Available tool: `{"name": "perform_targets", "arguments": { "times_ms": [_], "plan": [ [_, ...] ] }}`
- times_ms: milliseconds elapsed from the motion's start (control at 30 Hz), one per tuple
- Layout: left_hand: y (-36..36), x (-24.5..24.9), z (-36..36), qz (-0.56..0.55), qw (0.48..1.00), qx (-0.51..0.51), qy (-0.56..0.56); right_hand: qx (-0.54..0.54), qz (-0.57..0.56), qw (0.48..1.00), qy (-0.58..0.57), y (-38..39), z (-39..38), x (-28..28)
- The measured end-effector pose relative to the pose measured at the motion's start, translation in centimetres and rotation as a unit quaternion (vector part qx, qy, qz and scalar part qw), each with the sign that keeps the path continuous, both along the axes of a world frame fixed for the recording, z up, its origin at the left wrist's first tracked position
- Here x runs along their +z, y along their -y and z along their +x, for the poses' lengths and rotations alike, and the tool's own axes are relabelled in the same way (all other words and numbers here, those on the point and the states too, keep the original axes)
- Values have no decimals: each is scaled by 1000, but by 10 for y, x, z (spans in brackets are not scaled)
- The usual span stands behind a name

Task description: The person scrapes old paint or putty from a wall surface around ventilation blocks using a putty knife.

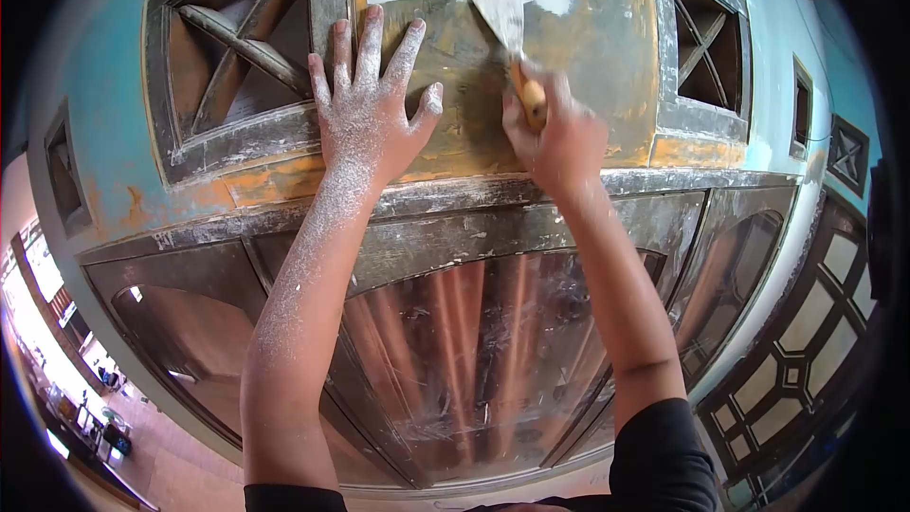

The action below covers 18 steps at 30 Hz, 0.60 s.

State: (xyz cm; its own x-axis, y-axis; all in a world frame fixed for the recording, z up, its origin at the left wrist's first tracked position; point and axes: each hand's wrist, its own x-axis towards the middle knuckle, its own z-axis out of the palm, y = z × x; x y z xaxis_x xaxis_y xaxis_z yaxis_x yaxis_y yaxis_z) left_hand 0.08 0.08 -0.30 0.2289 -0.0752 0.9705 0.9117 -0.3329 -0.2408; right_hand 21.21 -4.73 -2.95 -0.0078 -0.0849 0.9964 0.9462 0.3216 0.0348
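My right hand (566, 137) is wrapped round the wooden handle of a paint scraper (500, 11), its wide metal blade up against a wall panel (588, 66). White paint covers the panel's top, with dark and yellowish bare patches below it. To the left, my left hand (368, 114) lies with fingers spread over the panel's left edge and its wooden frame. White flakes and dust coat that hand and forearm.
Wooden vents with crossed slats (248, 43) flank the panel. Below runs a worn dark ledge (455, 192) above glass window panes (474, 351) with curtains behind. A dark panelled door (796, 360) stands at right; tiled floor (175, 455) shows at lower left.
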Motion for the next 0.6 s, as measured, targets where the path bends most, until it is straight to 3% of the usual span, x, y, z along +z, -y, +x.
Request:
{"name": "perform_targets", "arguments": {
  "times_ms": [233,267,333,467,600],
  "plan": [
    [2,2,-1,-10,1000,12,-3,-91,6,994,-51,-7,23,129],
    [2,2,-1,-16,1000,19,-3,-90,7,995,-52,-5,25,137],
    [1,1,0,-23,999,24,-5,53,-29,994,-87,2,28,143],
    [1,1,-1,-13,1000,16,-2,-45,-12,999,-26,-12,37,95],
    [1,0,2,-9,1000,11,1,-55,11,997,-48,-6,39,139]
  ]
}}
